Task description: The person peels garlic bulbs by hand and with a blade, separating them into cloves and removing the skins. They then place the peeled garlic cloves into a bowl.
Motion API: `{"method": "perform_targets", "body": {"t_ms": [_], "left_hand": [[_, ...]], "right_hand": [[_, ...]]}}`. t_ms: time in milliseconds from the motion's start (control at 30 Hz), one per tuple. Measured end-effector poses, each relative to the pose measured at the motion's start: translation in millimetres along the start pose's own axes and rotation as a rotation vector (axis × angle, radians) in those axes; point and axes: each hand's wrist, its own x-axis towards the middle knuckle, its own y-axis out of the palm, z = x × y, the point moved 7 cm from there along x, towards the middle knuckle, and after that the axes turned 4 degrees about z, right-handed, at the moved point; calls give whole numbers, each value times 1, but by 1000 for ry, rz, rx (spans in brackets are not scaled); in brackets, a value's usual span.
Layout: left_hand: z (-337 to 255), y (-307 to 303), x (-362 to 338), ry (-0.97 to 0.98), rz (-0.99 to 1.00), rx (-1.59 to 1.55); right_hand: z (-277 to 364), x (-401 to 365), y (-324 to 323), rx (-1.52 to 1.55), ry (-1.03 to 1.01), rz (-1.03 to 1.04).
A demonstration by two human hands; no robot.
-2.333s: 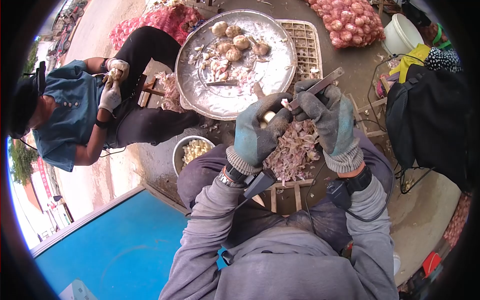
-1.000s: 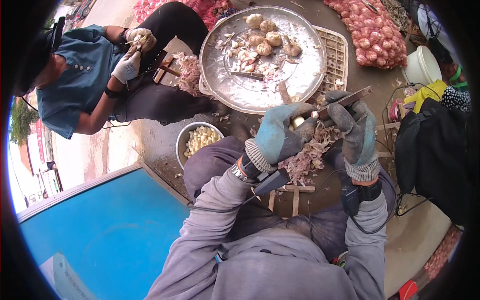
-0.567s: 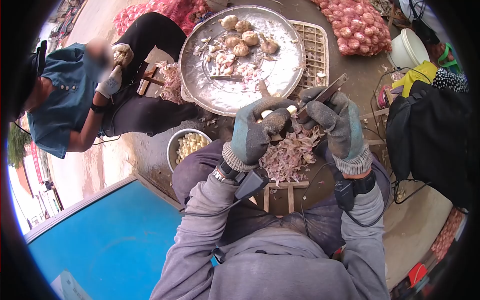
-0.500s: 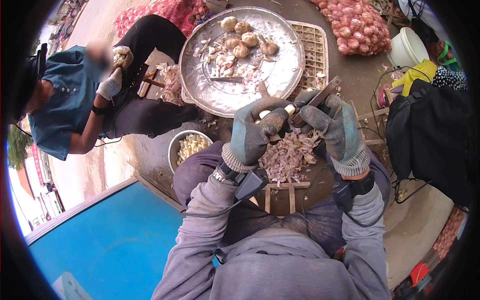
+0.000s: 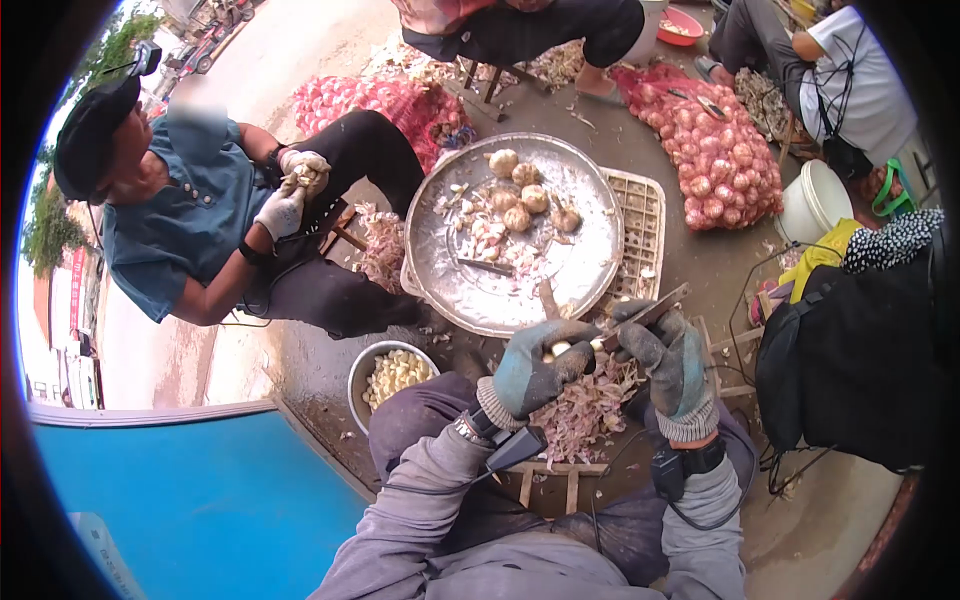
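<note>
My left hand (image 5: 541,372), in a worn grey-blue glove, is closed around pale garlic cloves (image 5: 558,350). Close beside it, my gloved right hand (image 5: 672,368) grips a knife (image 5: 664,303), its blade angled up to the right. My fingers partly hide the knife's handle and the cloves. Just beyond the hands is a round metal tray (image 5: 575,285) with whole garlic bulbs (image 5: 517,218), loose cloves, skins and another knife (image 5: 485,267). Below my hands lies a heap of garlic skins (image 5: 585,412). A metal bowl (image 5: 357,388) of peeled cloves (image 5: 395,378) stands by my left knee.
A co-worker in a blue shirt (image 5: 190,225) sits at left, garlic in gloved hands. Red net sacks of garlic (image 5: 715,165) lie beyond the tray, near a white bucket (image 5: 812,205). A plastic crate (image 5: 640,235) supports the tray. A black bag (image 5: 850,360) is at right.
My view has tilted up, so the tray and hands appear lower and more people show at the top. Both hands stay together, still holding the cloves and the knife.
</note>
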Motion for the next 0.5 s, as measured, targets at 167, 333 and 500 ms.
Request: {"method": "perform_targets", "body": {"t_ms": [167, 333, 500], "left_hand": [[-5, 3, 0, 81, 69, -106], [-10, 2, -9, 73, 89, -205], [-20, 3, -8, 151, 78, -258]], "right_hand": [[10, -3, 5, 50, 15, 24], [1, -6, 8, 156, 0, 26], [4, -5, 13, 206, -28, 15]]}}
